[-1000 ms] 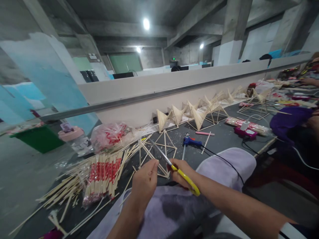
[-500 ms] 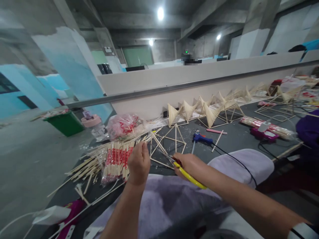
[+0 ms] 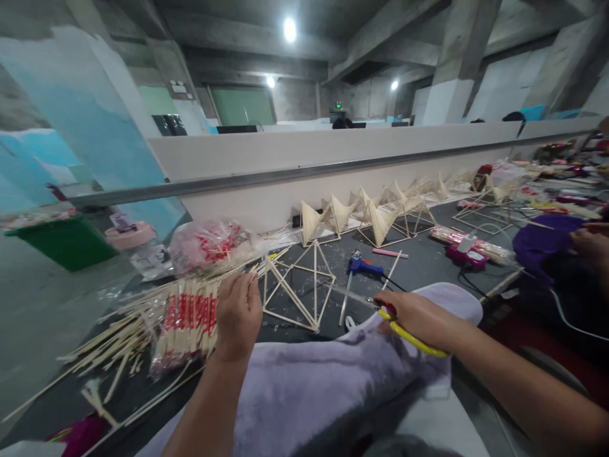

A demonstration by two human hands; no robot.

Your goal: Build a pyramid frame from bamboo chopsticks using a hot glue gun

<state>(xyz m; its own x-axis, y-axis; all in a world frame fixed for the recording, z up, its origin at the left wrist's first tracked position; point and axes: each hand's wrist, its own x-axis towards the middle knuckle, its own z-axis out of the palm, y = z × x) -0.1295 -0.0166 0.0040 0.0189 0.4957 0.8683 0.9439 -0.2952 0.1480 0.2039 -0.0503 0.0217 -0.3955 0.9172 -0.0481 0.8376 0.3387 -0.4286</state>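
Note:
My left hand [image 3: 240,314] is closed in a loose fist at the left side of a frame of thin wooden sticks [image 3: 314,285]. What it holds, if anything, is hidden by the fingers. The frame is made of joined triangles and stands on the dark table. To its right, my right hand [image 3: 409,314] grips yellow-handled pliers [image 3: 419,339], their metal tip turned left toward the frame. Just beyond them lies a blue glue gun [image 3: 366,265] with a black cord. Under my forearms is a pale purple cloth [image 3: 304,387].
Packs of red-wrapped sticks [image 3: 190,317] and loose sticks [image 3: 102,339] lie at left, near a plastic bag [image 3: 209,247]. Finished stick models [image 3: 375,222] line the low partition [image 3: 285,152]. A pink stick [image 3: 390,252] lies mid-table. Another person's hand [image 3: 592,244] is at far right.
My view has swung right. My right hand has drawn the pliers back to the right, away from the frame's sticks. My left hand stays closed beside the frame.

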